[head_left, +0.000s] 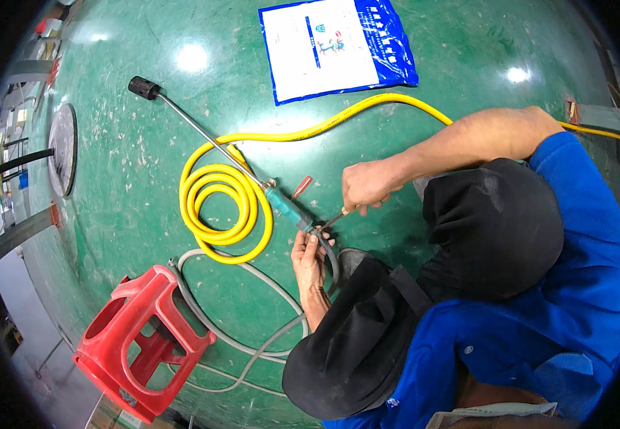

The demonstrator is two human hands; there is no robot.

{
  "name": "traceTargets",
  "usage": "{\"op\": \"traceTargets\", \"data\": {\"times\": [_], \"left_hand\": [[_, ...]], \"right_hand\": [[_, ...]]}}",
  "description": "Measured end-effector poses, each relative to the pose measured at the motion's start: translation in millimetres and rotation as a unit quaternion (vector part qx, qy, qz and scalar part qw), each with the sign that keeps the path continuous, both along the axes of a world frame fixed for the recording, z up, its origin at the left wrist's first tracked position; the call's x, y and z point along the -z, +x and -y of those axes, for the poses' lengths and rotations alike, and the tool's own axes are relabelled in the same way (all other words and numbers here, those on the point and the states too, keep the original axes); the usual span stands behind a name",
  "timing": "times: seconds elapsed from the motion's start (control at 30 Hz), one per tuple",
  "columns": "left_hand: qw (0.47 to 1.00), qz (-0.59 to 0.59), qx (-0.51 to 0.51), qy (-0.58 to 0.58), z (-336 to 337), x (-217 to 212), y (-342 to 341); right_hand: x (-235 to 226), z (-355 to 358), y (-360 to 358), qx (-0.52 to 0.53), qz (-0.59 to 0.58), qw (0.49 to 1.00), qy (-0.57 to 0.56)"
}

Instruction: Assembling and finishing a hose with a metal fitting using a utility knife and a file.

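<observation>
A gas torch with a black burner head [144,88], a long metal tube and a teal handle [286,208] lies slantwise across the green floor. My left hand [310,259] is closed around the handle's lower end, where a dark grey hose [334,264] joins it. My right hand [367,186] grips a screwdriver [336,218], its thin shaft slanting down to that joint. Most of the screwdriver's handle is hidden by my fingers. A small red piece [302,187], shaped like a handle, shows beside the torch; whether it is attached, I cannot tell.
A coiled yellow hose [190,204] lies left of the torch, its free length running off right. Loops of grey hose [260,350] trail nearer me. At lower left, a red plastic stool [145,343] lies tipped over. A blue-and-white plastic bag [338,46] lies at the far side.
</observation>
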State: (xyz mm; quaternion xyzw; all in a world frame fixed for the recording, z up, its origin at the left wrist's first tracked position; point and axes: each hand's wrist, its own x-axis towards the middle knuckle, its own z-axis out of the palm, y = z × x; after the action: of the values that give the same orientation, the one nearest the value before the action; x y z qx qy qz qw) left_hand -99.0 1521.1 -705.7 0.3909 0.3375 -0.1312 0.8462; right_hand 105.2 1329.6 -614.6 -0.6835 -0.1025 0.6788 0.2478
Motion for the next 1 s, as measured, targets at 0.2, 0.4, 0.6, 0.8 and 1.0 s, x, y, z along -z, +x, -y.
{"op": "traceTargets", "data": {"times": [0.2, 0.4, 0.6, 0.8, 1.0], "left_hand": [[1.000, -0.002, -0.006, 0.004, 0, 1, 1], [1.000, 0.004, 0.011, -0.008, -1, 3, 1], [1.000, -0.002, -0.017, -0.008, -7, 2, -2], [1.000, -0.003, -0.010, -0.014, -4, 0, 2], [1.000, -0.002, -0.004, 0.000, 0, -1, 5]], "right_hand": [[3, -1, 1, -0.003, 0.043, 0.998, 0.037], [13, 0, -2, -0.055, 0.132, 0.979, 0.143], [3, 8, -27, -0.312, 0.439, 0.796, 0.277], [12, 1, -15, -0.116, 0.287, 0.937, 0.161], [4, -5, -3, -0.176, 0.175, 0.960, 0.127]]}}
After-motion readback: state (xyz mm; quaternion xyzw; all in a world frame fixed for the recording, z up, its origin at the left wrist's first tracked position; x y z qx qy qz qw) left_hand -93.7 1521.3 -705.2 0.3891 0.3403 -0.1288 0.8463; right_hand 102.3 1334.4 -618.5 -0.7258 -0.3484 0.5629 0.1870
